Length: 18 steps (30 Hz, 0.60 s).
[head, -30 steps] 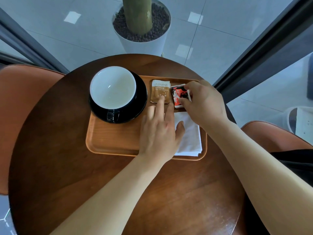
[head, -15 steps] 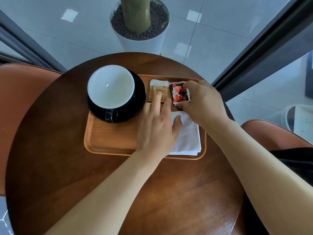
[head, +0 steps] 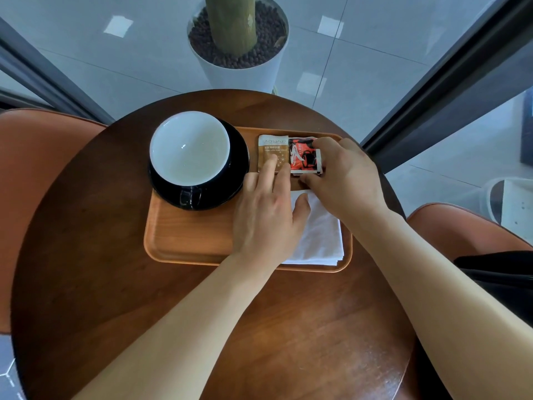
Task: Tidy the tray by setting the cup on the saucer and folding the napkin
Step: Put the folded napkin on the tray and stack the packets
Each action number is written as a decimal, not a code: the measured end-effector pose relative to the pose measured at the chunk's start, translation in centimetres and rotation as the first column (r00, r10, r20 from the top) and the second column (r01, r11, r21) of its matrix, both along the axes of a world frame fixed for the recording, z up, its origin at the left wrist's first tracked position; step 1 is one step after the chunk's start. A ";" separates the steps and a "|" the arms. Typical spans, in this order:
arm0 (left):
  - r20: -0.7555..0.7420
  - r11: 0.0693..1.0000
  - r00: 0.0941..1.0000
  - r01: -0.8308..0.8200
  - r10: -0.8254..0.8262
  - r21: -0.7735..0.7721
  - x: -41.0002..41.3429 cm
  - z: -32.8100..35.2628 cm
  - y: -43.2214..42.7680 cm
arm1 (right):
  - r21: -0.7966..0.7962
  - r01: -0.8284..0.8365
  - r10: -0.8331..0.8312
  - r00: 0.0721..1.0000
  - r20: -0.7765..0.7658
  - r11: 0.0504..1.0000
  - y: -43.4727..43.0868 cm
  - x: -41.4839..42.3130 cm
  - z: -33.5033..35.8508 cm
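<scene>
A black cup with a white inside (head: 189, 153) stands on a black saucer (head: 240, 157) at the left of the wooden tray (head: 184, 241). A folded white napkin (head: 317, 235) lies at the tray's right front. My left hand (head: 268, 215) lies flat over the napkin's left part, its straight fingertips pressing the brown sachet (head: 271, 148). My right hand (head: 343, 174) pinches the red sachet (head: 302, 155) by its right edge, beside the brown one.
The tray sits on a round dark wooden table (head: 86, 255). Orange chairs (head: 37, 157) stand left and right of it. A white planter (head: 239, 64) with a green trunk stands on the tiled floor beyond the table's far edge.
My right hand has turned the red sachet flatter and brought it up against the brown one. My left fingertips have slid a little further onto the brown sachet.
</scene>
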State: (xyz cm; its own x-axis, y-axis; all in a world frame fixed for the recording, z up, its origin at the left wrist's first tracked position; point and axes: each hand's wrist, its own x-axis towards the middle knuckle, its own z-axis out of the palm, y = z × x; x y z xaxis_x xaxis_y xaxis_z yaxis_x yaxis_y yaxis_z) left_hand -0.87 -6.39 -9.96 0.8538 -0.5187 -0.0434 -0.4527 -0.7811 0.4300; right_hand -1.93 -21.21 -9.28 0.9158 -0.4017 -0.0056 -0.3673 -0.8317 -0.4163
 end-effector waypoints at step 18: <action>-0.010 1.000 1.000 -0.004 0.004 -0.029 0.2 0.0 0.0 | -0.004 0.003 -0.003 1.000 -0.016 1.000 0.3 0.4 0.3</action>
